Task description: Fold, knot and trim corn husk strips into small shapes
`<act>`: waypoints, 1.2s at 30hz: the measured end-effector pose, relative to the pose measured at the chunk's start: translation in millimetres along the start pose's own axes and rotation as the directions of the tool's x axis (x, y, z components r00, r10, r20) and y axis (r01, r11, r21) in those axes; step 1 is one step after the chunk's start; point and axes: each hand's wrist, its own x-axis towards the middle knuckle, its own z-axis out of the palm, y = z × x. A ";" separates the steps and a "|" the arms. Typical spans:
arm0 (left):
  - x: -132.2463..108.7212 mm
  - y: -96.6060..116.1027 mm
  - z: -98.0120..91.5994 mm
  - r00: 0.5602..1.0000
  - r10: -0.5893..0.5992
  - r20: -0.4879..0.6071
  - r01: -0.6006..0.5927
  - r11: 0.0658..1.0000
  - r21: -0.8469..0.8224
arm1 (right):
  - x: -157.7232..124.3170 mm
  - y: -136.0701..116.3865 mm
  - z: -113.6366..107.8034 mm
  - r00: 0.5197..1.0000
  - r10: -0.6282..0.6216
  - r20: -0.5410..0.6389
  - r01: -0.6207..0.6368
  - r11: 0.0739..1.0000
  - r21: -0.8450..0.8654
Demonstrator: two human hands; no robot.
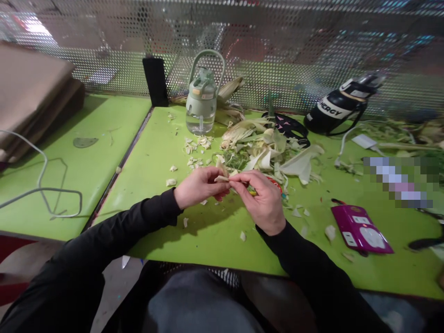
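Observation:
My left hand [201, 188] and my right hand [262, 200] meet above the green table. Between their fingertips is a pale strip of corn husk [221, 178], pinched from both sides. Just beyond my fingers lies a heap of dried corn husks [265, 150], with thin green shreds [235, 160] at its near left. Small cut husk bits [171, 182] are scattered around my left hand. Partly hidden behind my right hand are a red round item [275, 184] and something yellow; I cannot make out what they are.
A pale green water bottle [201, 104] and a black phone-like slab [156, 82] stand by the perforated metal screen [270, 69]. A black bottle [331, 111] leans at right. A purple power socket [361, 230] lies front right. Brown cardboard [34, 88] and a bent wire [44, 166] are left.

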 end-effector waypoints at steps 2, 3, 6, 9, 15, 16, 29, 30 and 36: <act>-0.9 0.3 -1.3 0.998 0.066 0.017 -0.067 0.998 0.017 | 0.7 -0.1 -1.3 1.000 0.005 0.001 -0.005 1.000 -0.004; -1.2 0.1 -1.8 0.996 0.090 0.018 -0.091 0.996 0.020 | 0.9 -0.2 -2.0 1.000 0.011 0.008 -0.011 1.000 0.004; -1.2 -2.2 -1.9 0.994 0.104 0.023 -0.105 0.994 0.037 | 1.1 -0.7 -3.5 0.995 0.094 0.040 -0.097 0.993 0.074; -1.4 -6.6 1.3 0.997 0.074 0.026 -0.076 0.989 0.123 | 0.7 -0.6 -3.2 0.985 0.160 0.061 -0.165 0.983 0.077; -2.1 -13.7 6.3 0.998 0.060 0.024 -0.064 0.947 0.315 | 2.8 1.8 -2.1 0.998 -0.064 0.004 0.064 0.996 -0.064; -2.0 -13.3 5.7 0.999 0.035 0.019 -0.039 0.958 0.283 | 3.3 2.1 -2.4 0.996 -0.085 0.015 0.085 0.995 -0.044; -5.6 -0.6 1.7 0.952 -0.264 0.154 0.285 0.950 -0.132 | 6.4 2.3 -12.8 0.982 -0.144 0.126 0.152 0.987 -0.053; -5.5 0.0 1.4 0.950 -0.273 0.149 0.294 0.945 -0.143 | 7.5 3.3 -14.4 0.975 -0.169 0.142 0.181 0.981 -0.072; -4.9 2.7 1.4 0.946 -0.306 0.109 0.323 0.922 -0.215 | 12.5 8.1 -22.7 0.915 -0.341 0.217 0.380 0.909 -0.171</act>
